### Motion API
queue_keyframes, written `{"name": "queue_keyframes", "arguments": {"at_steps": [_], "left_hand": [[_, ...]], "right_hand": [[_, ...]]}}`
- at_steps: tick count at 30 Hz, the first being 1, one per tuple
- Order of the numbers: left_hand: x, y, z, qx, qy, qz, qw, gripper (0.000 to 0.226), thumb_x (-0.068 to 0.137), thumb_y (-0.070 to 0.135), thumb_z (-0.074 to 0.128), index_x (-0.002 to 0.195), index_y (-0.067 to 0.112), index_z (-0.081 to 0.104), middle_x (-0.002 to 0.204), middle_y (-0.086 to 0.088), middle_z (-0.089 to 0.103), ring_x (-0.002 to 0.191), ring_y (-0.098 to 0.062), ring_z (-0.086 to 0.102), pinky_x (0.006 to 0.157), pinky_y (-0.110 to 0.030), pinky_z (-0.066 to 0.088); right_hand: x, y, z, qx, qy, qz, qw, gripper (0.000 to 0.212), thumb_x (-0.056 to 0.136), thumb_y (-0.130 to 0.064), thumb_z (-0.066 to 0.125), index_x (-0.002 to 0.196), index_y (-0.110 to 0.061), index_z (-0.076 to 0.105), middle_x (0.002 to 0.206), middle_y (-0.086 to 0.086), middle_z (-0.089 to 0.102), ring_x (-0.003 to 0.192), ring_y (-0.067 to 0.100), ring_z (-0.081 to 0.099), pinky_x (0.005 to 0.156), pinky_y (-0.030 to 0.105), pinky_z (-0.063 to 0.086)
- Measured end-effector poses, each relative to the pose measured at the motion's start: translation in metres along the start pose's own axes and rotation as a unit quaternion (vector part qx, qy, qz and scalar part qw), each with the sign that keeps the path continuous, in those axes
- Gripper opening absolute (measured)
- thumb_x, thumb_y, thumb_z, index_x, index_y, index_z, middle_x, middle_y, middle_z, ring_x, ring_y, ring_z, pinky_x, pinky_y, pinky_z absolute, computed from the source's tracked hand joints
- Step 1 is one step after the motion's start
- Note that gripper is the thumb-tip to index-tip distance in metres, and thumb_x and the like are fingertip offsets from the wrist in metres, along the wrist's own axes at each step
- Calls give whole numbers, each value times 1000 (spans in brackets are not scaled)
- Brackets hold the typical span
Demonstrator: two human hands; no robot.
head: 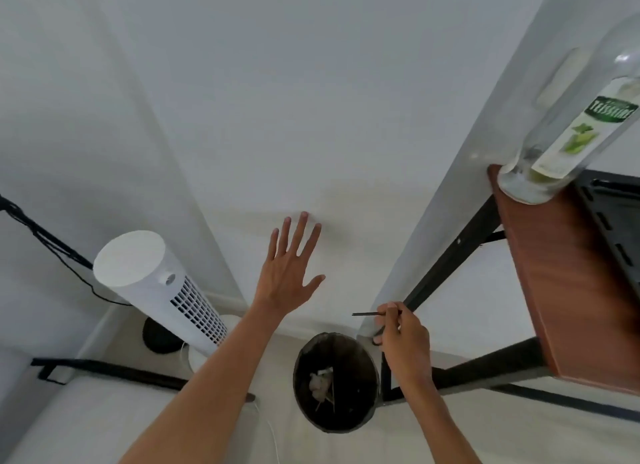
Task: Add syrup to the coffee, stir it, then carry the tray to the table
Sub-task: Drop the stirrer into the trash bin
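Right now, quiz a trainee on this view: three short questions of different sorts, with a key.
1. True or false: the right hand pinches a thin dark stir stick.
2. What stands on the floor below that hand? A) a dark bin B) a chair C) a bucket of water
3. Fill in: the left hand is ____, fingers spread, holding nothing.

Key: 1 true; 2 A; 3 open. The syrup bottle stands at the corner of the wooden shelf; a white tower fan stands at the left.
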State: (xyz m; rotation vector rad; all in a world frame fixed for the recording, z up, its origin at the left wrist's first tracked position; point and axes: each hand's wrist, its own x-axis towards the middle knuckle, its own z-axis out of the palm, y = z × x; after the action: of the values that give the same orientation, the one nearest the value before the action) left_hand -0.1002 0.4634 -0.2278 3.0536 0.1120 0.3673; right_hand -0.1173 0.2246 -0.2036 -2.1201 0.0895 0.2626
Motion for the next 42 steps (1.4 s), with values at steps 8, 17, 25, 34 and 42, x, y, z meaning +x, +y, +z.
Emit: {"name": "queue_keyframes", "arguments": {"at_steps": [8,17,25,34,42], "left_hand": [[16,-23,118,41,81,1,996,140,63,71,80,162,29,-9,166,-9,-33,152,-42,-25,119,-72,11],[46,-49,165,78,167,22,983,157,51,69,87,157,32,-23,159,-13,-18,144,-50,-12,98,-87,5],[46,-53,164,82,181,26,980,159,51,74,83,154,31,-30,157,-21,3,138,-55,9,95,-90,17],[46,-52,166,98,186,28,977,159,49,74,83,156,30,-26,154,-23,5,137,-57,8,95,-91,14],[33,-45,156,116,135,8,984,150,58,58,90,158,27,-17,161,-20,1,143,-57,5,103,-87,13]], "right_hand": [[48,116,87,-56,-32,36,997,30,109,-28,37,103,-21,65,100,1,76,91,22,75,84,46,62],[69,210,138,-135,-62,58,987,33,109,-25,38,112,-17,70,102,-1,76,87,22,74,85,46,61],[82,263,159,-167,-73,95,979,32,108,-25,43,114,-14,73,102,4,76,87,21,73,83,42,63],[104,312,190,-146,-108,165,969,28,105,-28,52,125,-13,65,105,13,73,71,20,73,63,33,64],[108,288,169,-156,-110,187,964,54,98,-25,65,149,-23,48,120,13,71,82,26,76,74,45,66]]}}
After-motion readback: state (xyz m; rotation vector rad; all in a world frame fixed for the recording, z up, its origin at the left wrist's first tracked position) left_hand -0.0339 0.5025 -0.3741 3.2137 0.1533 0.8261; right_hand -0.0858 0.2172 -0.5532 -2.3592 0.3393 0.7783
